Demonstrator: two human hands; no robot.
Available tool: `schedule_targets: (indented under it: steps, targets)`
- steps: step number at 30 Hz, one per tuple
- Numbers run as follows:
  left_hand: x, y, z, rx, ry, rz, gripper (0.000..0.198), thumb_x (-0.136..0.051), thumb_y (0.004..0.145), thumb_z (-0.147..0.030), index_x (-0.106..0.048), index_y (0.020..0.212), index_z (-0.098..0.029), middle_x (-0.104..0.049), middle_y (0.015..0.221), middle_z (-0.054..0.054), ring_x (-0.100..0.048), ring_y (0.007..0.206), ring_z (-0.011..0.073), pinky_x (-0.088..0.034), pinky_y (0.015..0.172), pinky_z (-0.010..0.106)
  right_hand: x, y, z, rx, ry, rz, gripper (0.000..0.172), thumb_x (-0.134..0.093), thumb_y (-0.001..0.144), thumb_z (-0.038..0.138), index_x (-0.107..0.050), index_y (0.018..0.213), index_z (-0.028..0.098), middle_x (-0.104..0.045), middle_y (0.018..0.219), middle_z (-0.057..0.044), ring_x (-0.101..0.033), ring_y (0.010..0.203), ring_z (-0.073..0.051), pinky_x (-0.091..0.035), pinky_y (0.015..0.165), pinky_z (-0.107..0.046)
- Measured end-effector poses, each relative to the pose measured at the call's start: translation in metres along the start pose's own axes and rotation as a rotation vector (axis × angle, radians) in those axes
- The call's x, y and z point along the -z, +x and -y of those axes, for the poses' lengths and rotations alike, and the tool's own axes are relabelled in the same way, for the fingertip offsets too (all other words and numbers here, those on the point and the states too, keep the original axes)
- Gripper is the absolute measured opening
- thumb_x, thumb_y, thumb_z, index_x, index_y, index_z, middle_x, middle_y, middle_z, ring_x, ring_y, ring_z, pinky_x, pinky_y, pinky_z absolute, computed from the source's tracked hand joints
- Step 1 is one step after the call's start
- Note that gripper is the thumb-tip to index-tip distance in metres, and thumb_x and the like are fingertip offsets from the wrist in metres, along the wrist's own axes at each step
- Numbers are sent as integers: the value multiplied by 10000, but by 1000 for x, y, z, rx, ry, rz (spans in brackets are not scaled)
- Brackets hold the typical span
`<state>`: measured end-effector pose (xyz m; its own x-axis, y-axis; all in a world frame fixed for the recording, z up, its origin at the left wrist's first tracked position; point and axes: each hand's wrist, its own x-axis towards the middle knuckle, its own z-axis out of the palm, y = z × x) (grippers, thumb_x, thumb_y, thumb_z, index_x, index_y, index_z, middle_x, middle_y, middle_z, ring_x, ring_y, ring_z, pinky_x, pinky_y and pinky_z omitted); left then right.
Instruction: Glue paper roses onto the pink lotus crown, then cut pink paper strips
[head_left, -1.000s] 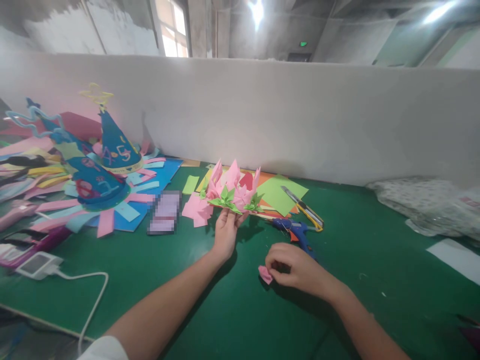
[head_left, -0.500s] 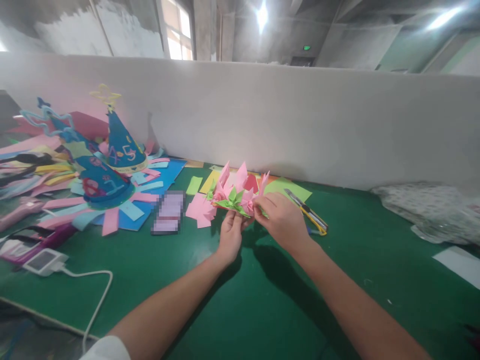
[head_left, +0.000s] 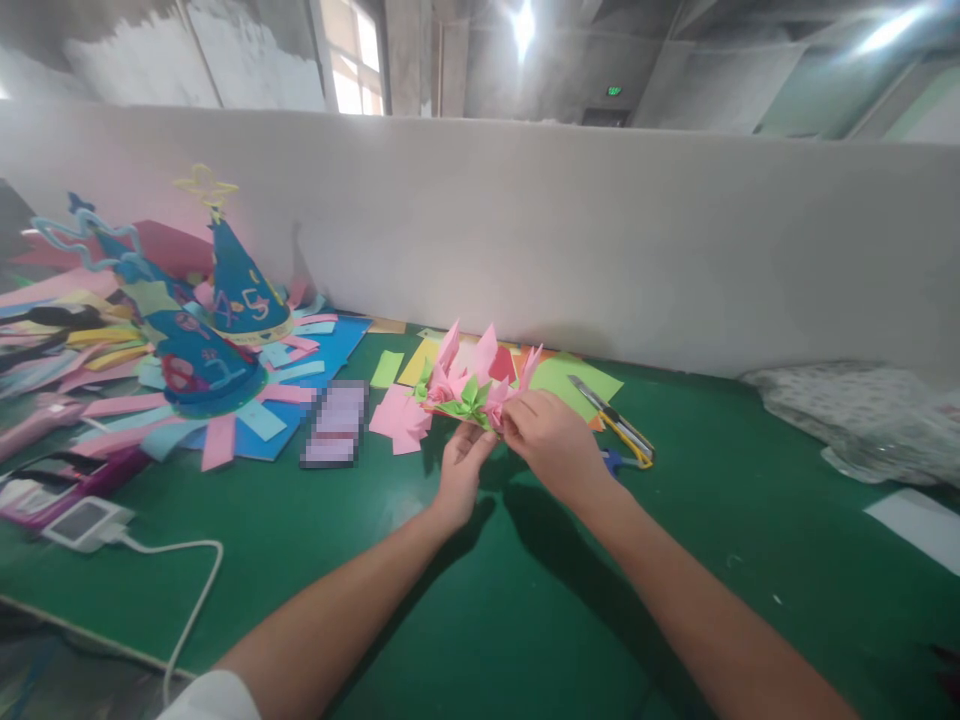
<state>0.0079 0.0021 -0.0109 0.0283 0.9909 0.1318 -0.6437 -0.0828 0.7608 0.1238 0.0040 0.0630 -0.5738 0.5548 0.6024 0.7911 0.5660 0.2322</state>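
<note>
A paper flower arrangement (head_left: 486, 352) with pointed pink petals, pink rosettes and green folded leaves (head_left: 469, 400) is held up just above the table. My left hand (head_left: 465, 465) grips its near underside, thumb on top of the lower edge. On its right side my right hand (head_left: 551, 430) pinches at the pink rosette (head_left: 498, 395). Its fingertips are partly hidden behind the hand and the paper, so any small piece between them cannot be made out.
Left of the hands lie pink paper pieces (head_left: 401, 418) and a phone (head_left: 335, 425). Blue cone hats (head_left: 247, 285) stand farther left. A yellow-handled cutter (head_left: 622, 430) and blue scissors (head_left: 613, 460) are right of my right hand. A plastic-wrapped bundle (head_left: 832, 410) sits far right.
My right hand has shifted slightly left and inward against the rosette. The left thumb has moved a little right along the lower edge. The arrangement stays nearly in place.
</note>
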Motion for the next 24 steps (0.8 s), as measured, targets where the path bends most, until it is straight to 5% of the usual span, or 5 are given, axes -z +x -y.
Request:
schedule_targets:
  steps: [11, 24]
  targets:
    - [-5, 2, -3, -5, 28, -55, 320, -735, 695, -381, -677, 924, -165, -698, 941, 48, -623, 975, 186, -429, 950, 323, -8, 4, 5, 94, -88, 131, 154, -483, 854, 88, -596, 758, 131, -556, 696, -74, -461, 677, -200, -331, 591, -316]
    - [2, 3, 5, -28, 82, -32, 285, -670, 761, -375, -681, 931, -146, -696, 977, 65, -624, 915, 160, -435, 899, 296, -10, 10, 4, 33, -44, 250, 82, -537, 812, 77, -600, 789, 124, -612, 762, -72, -536, 726, -202, -390, 643, -305]
